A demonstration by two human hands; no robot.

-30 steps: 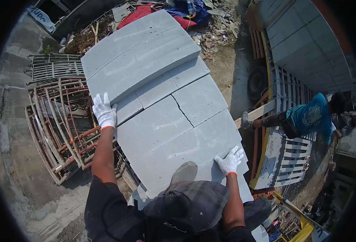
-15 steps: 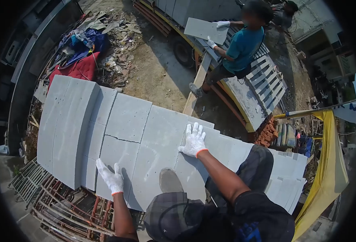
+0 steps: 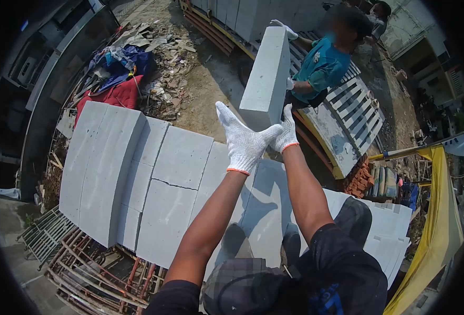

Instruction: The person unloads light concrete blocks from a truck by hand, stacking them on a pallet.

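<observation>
Matt grey concrete block; white knit cloth gloves.

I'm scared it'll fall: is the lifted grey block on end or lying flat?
On end, slightly tilted: the block rises tall and narrow, left hand and right hand at its lower end.

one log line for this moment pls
left hand: open, raised under block | right hand: open, at block's lower end | co-worker: holds block's top | footing: stacked grey slabs
</observation>
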